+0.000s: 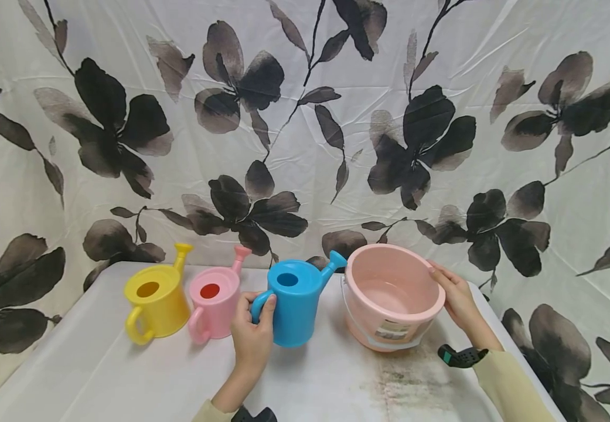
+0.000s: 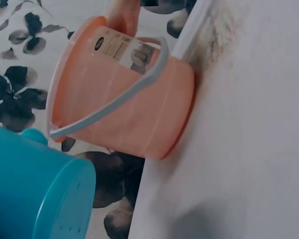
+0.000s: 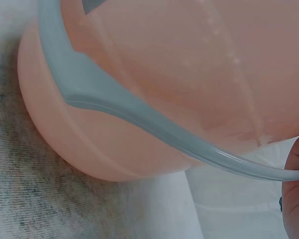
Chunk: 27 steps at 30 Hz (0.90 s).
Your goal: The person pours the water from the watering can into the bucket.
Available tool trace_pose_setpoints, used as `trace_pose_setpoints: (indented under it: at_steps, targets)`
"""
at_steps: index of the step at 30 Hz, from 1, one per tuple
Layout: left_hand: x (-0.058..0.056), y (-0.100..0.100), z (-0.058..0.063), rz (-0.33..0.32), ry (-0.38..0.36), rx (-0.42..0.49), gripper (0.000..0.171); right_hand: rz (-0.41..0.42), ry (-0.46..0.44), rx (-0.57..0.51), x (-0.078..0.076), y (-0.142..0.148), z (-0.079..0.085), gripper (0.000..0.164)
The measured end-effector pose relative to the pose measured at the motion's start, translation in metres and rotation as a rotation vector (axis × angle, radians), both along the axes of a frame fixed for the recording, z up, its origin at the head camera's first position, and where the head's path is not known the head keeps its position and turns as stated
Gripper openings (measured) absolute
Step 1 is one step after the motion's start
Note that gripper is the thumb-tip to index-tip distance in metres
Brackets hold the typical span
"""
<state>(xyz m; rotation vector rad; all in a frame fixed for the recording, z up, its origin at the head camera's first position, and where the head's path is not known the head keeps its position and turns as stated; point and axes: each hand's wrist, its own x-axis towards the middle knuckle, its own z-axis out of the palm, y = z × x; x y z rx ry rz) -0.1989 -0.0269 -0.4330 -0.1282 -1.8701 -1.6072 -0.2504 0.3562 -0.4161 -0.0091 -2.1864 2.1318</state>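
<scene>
My left hand (image 1: 254, 331) grips the handle of a blue watering can (image 1: 295, 310), its spout pointing right towards the bucket. In the left wrist view the underside of this blue can (image 2: 65, 199) shows, raised off the table. A pink bucket (image 1: 357, 305) with a grey carrying handle (image 1: 384, 346) stands just right of the can. My right hand (image 1: 455, 296) holds the bucket's right rim, fingertips at the edge. The right wrist view shows the bucket wall (image 3: 189, 74) up close, with only part of the hand (image 3: 296, 194) at the right edge.
A yellow watering can (image 1: 164, 305) and a pink watering can (image 1: 217, 310) stand left of my left hand. The white table (image 1: 125, 387) has a dark stain (image 1: 405, 384) in front of the bucket. A floral cloth (image 1: 305, 146) hangs behind it.
</scene>
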Motion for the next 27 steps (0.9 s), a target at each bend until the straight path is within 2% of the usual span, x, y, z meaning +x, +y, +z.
trace_pose_setpoints:
  at_steps: [4, 8, 15, 22, 27]
  targets:
    - [0.0, 0.0, -0.003, 0.045, -0.03, 0.021, 0.024, 0.006, 0.005, 0.011, -0.001, 0.002, -0.002, 0.065]
    - [-0.001, 0.001, -0.008, 0.051, -0.063, 0.053, 0.026, 0.004, 0.001, 0.024, -0.001, 0.001, -0.001, 0.067]
    - [-0.011, 0.001, -0.019, 0.076, -0.109, 0.083, 0.024, 0.001, -0.009, 0.015, 0.0, 0.0, 0.001, 0.066]
    - [-0.024, 0.004, -0.028, 0.06, -0.115, 0.101, 0.022, 0.037, 0.054, -0.002, -0.001, 0.004, -0.004, 0.065]
    - [-0.03, 0.007, -0.037, 0.044, -0.114, 0.109, 0.02, 0.019, 0.046, -0.005, -0.002, 0.004, -0.005, 0.065]
